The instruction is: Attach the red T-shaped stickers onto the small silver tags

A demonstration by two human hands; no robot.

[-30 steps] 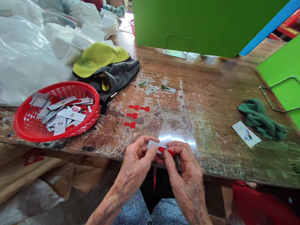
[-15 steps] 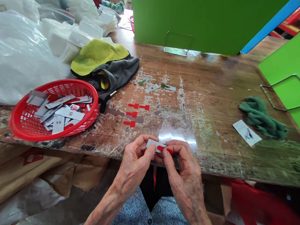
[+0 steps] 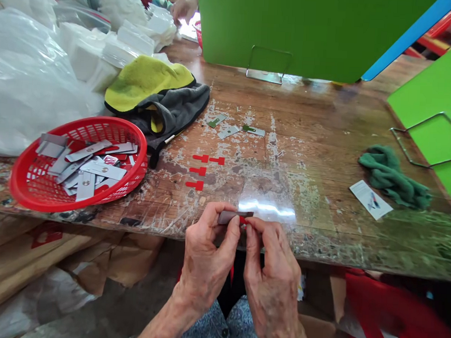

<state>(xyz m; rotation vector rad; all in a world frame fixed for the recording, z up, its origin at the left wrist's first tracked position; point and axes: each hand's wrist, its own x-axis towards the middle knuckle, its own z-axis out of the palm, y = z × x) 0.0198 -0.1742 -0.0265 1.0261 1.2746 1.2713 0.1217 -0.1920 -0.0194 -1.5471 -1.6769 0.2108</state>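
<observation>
My left hand (image 3: pixel 207 255) and my right hand (image 3: pixel 271 270) meet at the near edge of the wooden table (image 3: pixel 324 143). Together they pinch a small grey metal plate (image 3: pixel 233 216), now seen nearly edge-on. A bit of a red plastic piece (image 3: pixel 243 220) shows under the plate between my fingertips. Several loose red T-shaped tabs (image 3: pixel 203 170) lie on the table just beyond my hands. A red basket (image 3: pixel 26 190) at the left holds several similar metal plates (image 3: pixel 87 165).
A yellow and grey cloth (image 3: pixel 157 94) lies behind the basket, with clear plastic bags (image 3: pixel 31 76) at the far left. Green boards (image 3: pixel 306 28) stand at the back and right. A green rag (image 3: pixel 395 176) and a white card (image 3: pixel 369 199) lie right. Another person's hand (image 3: pixel 183 7) reaches in at the top.
My hands have turned the plate from flat-facing to nearly edge-on, hiding most of the red piece. Another person's hand has appeared at the top.
</observation>
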